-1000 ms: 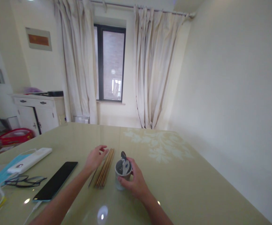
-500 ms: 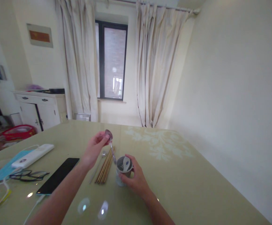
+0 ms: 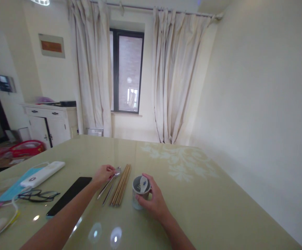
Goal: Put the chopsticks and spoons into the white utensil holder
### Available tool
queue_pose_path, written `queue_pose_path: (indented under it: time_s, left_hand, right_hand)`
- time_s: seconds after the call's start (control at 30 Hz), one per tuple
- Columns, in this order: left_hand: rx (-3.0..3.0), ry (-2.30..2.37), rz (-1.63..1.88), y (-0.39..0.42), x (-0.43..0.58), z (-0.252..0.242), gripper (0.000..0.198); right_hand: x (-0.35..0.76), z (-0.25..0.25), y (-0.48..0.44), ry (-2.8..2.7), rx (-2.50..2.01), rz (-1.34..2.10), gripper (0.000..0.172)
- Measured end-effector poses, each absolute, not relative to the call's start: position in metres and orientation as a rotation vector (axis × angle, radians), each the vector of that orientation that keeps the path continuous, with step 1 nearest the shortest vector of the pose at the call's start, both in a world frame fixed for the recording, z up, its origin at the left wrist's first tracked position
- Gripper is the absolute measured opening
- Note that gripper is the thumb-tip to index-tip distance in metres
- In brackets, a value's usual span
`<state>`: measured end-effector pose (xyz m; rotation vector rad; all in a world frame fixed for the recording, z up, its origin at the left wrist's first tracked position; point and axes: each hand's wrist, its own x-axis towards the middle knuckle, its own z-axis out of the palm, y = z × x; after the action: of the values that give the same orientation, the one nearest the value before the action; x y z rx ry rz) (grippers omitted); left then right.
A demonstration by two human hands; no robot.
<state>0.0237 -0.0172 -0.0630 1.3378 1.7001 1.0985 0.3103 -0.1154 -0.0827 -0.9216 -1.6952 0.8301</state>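
My left hand (image 3: 104,174) is closed at the bowl end of a metal spoon (image 3: 104,189), low over the table. A second metal spoon (image 3: 108,194) lies right alongside; fingers partly hide the bowl ends, so I cannot fully tell the two apart there. Just to the right, a bundle of wooden chopsticks (image 3: 121,185) rests on the table. My right hand (image 3: 154,201) is wrapped round the side and rim of a grey utensil holder (image 3: 136,201), which stands upright. Inside it leans a white ceramic spoon (image 3: 143,184) with a blue mark; small holes show in the holder's bottom.
Left of my left forearm lie a black phone (image 3: 69,196), eyeglasses (image 3: 38,196), a white power strip (image 3: 43,173) and a blue face mask (image 3: 18,184). The glossy table (image 3: 205,208) meets a wall on the right. A white cabinet (image 3: 58,126) stands beyond.
My left hand has brought the spoon from above the holder down and left, beside the other spoon. My right hand still grips the holder. The view has shifted slightly.
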Motion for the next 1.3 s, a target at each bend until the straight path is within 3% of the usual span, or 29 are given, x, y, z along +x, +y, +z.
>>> queue_pose_path:
  time_s: [0.17, 0.33, 0.53, 0.7, 0.83, 1.0, 1.3]
  left_hand:
    - [1.496, 1.782, 1.149, -0.026, 0.036, -0.052, 0.038]
    - [1.942, 1.345, 1.078, -0.057, 0.092, -0.029, 0.039]
    - [2.305, 1.271, 0.923, -0.073, 0.139, -0.007, 0.013]
    - [1.938, 1.159, 1.287, -0.064, 0.107, 0.006, 0.028]
    - [1.434, 1.235, 1.593, -0.041, 0.04, 0.013, 0.066]
    - [1.426, 1.552, 1.358, -0.016, -0.014, -0.015, 0.083]
    - [1.571, 1.719, 1.115, 0.005, 0.007, -0.065, 0.036]
  right_hand:
    - [0.309, -0.081, -0.117, -1.675, -0.933, 0.865, 0.082]
    - [0.306, -0.082, -0.117, -1.635, -0.911, 0.915, 0.104]
    - [0.306, -0.088, -0.116, -1.604, -0.89, 0.896, 0.102]
    - [0.306, -0.092, -0.114, -1.57, -0.915, 0.9, 0.101]
    - [0.303, -0.09, -0.114, -1.559, -0.934, 0.894, 0.092]
    - [0.299, -0.084, -0.113, -1.577, -0.92, 0.888, 0.071]
    - [0.297, -0.078, -0.117, -1.576, -0.912, 0.901, 0.063]
